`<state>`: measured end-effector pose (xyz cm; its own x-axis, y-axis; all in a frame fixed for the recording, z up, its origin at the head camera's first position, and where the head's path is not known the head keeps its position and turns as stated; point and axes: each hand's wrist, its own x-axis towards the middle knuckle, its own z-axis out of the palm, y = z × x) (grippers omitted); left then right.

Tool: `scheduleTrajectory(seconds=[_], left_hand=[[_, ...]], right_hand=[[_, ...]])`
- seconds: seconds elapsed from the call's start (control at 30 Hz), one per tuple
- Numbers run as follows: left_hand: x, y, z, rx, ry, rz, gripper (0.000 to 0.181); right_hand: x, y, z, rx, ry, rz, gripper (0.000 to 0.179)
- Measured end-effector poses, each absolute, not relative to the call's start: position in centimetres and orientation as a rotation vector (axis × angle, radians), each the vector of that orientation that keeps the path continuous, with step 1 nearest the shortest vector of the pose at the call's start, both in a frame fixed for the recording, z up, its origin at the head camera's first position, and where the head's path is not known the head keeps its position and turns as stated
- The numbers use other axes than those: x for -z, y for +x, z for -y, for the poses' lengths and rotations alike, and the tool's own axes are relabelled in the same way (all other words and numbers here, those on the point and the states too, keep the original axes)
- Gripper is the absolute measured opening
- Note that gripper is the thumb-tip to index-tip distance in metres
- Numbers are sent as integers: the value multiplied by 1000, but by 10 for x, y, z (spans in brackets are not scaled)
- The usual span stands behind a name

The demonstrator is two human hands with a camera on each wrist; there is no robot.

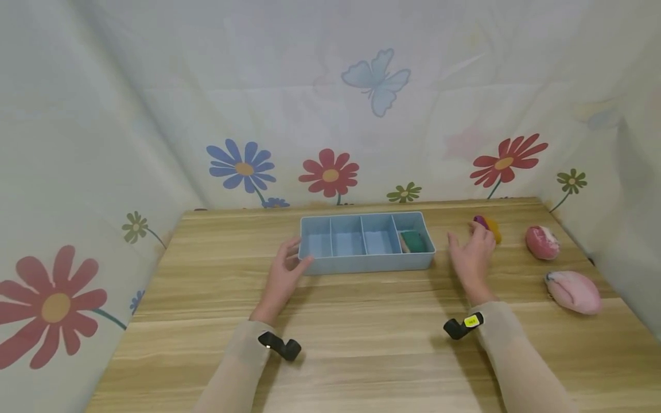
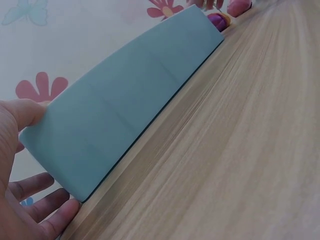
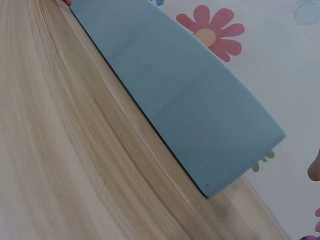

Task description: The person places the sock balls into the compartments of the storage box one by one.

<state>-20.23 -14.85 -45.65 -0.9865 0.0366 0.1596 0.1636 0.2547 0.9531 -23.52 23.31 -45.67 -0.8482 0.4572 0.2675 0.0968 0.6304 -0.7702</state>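
Observation:
A light blue box (image 1: 361,264) with a row of compartments stands on the table. In its rightmost compartment lies a green cloth-like bundle (image 1: 413,241) with a beige part. My left hand (image 1: 286,268) holds the box's left end, thumb at the front corner and fingers against the end wall, as the left wrist view shows too. Right of the box, my right hand (image 1: 472,258) reaches over a small purple and yellow bundle (image 1: 494,230). Its fingertips overlap the purple part, while the thumb stands apart on the left. In the right wrist view only the thumb tip (image 3: 315,169) shows.
Two more soft bundles lie at the right: a dark pink one (image 1: 542,242) and, nearer, a pale pink one (image 1: 574,292). The wood-grain table (image 1: 372,344) ends at a white curtain (image 1: 289,103) printed with flowers, which also hangs along both sides.

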Motion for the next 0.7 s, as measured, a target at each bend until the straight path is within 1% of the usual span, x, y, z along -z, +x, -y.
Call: scheduleTrajectory(seconds=[0.13,0.27,0.47,0.7], left_hand=[[457,-202,149,1855,-206,2392,52],[468,-208,151,1877,-209,2381,56],[488,-217,152,1854,-171,2390,60],[489,-217,153,1880,-166,2378,61]], right_hand=[[457,-233,-240,-1087,-429,2392,53],[458,-232,-246,-1077,-413,2377,52],[459,-233,-257,-1010,-461,2418,56],[462,-236,-268,-983,-494,2414,59]])
